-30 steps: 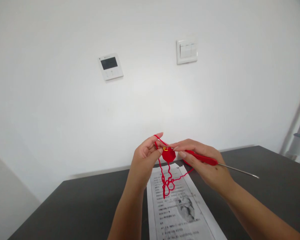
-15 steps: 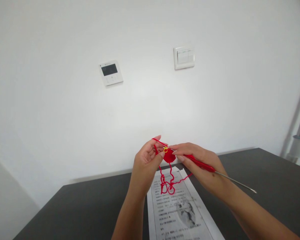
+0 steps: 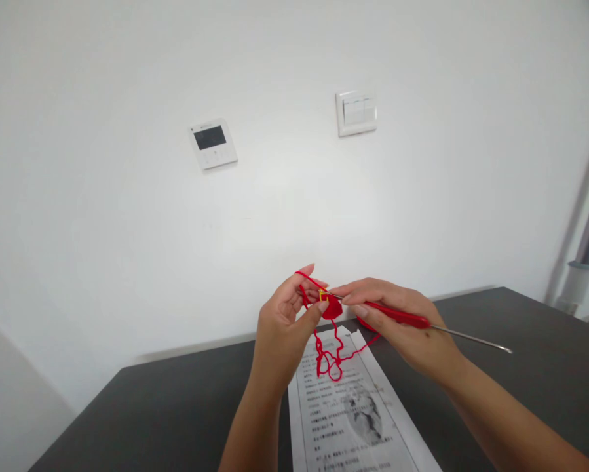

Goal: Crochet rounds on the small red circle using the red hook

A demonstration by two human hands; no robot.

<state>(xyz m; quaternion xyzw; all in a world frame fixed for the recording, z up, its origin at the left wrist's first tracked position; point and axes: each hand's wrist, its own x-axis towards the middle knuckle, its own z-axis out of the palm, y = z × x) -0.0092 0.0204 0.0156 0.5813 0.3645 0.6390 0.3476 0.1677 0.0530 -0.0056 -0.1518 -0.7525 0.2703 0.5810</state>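
My left hand [image 3: 290, 308] pinches a small red crochet piece [image 3: 332, 307] between thumb and fingers, with red yarn looped over its raised index finger. A yellow stitch marker [image 3: 323, 296] sits at the piece's left edge. In my right hand [image 3: 397, 311] is a crochet hook [image 3: 397, 314] with a red handle, held like a pen. Its working tip meets the top of the piece, where the fingers partly hide it; the other metal end points out to the right. Loose red yarn [image 3: 334, 373] dangles in tangled loops below the piece.
A printed sheet [image 3: 331, 419] with text and a grey picture lies on the dark table [image 3: 186, 406] under my hands. Behind my right hand, more red yarn [image 3: 365, 324] partly shows. The white wall bears a panel [image 3: 213, 145] and a switch [image 3: 356, 114].
The hook has turned slightly, so its outer end sits higher and farther right. The stitch marker and the crochet piece have tilted a little, and the hanging yarn has swung.
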